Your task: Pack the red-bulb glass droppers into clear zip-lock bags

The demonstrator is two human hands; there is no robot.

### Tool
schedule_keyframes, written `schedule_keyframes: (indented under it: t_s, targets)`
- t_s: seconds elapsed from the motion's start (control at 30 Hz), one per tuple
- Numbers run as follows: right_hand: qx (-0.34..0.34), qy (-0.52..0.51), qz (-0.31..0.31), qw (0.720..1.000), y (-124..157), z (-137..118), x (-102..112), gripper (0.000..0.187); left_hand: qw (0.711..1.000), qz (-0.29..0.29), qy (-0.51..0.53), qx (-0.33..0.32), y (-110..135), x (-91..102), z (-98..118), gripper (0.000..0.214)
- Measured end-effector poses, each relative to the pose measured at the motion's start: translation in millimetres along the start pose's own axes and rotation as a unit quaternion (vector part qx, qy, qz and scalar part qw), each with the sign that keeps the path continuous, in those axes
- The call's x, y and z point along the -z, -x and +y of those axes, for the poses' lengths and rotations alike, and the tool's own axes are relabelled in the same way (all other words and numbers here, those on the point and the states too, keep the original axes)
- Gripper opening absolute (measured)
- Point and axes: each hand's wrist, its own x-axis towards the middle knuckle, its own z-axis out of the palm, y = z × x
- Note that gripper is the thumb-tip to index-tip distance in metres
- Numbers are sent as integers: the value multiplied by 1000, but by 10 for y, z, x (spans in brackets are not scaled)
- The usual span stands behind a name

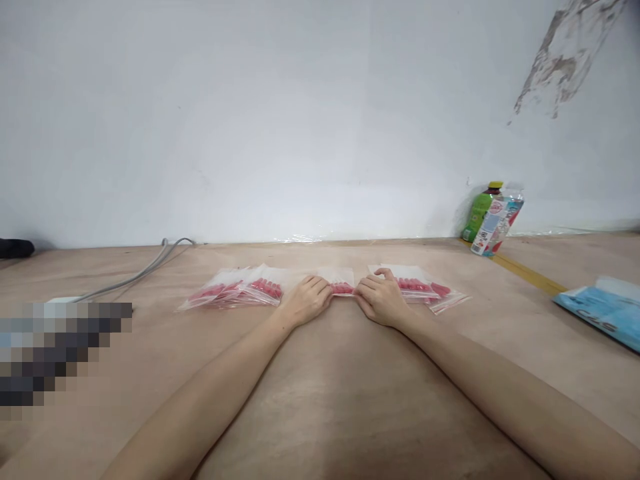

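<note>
Between my hands lies a small clear zip bag [342,287] with several red pieces inside, flat on the wooden table. My left hand [307,299] grips the bag's near left corner with curled fingers. At the near right corner, my right hand [380,297] pinches the same edge, thumb below. Left of my left hand is an overlapping pile of similar bags [240,287] with red pieces. More such bags [417,287] lie just right of and partly behind my right hand. What exactly the red pieces are is too small to tell.
A green bottle [479,212] and a printed carton-like bottle [497,225] lean near the wall at the back right. A blue package [605,310] lies at the right. A grey cable [133,275] runs along the left, near a blurred-out object [55,353].
</note>
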Motion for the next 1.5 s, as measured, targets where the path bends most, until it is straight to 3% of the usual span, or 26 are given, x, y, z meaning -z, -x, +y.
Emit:
schedule_keyframes:
  t_s: [0.2, 0.43, 0.73, 0.87, 0.97, 1.07, 1.2, 1.3, 1.4, 1.5]
  targets:
    - [-6, 4, -1, 1000, 9, 5, 6, 18, 999, -19, -25, 16, 163, 98, -35, 20]
    - [-13, 25, -6, 1000, -18, -20, 13, 19, 998, -36, -40, 32, 163, 149, 7, 24]
    - [-33, -18, -63, 997, 2, -43, 17, 12, 998, -51, -24, -28, 178, 180, 4, 20]
    - [-78, -68, -70, 992, -5, -60, -40, 25, 997, -31, -43, 47, 225, 255, 20, 32]
    - [-103, -116, -27, 987, -6, 7, -16, 35, 990, -17, -69, 123, 353, 350, 12, 39]
    - [-150, -144, 32, 978, 43, 167, 110, 34, 976, -18, -93, 194, 518, 435, -28, 39]
    - [-203, -138, 65, 967, 314, 497, 346, 21, 955, -37, -106, 275, 661, 484, -91, 40]
    - [-248, -122, 66, 959, 676, 751, 493, 16, 955, -43, -102, 274, 678, 472, -117, 39]
    - [-272, -135, 21, 953, 1030, 933, 607, 11, 961, -48, -96, 256, 652, 452, -111, 37]
    - [-258, -129, -56, 956, 1197, 998, 709, 15, 968, -51, -76, 232, 601, 443, -54, 35]
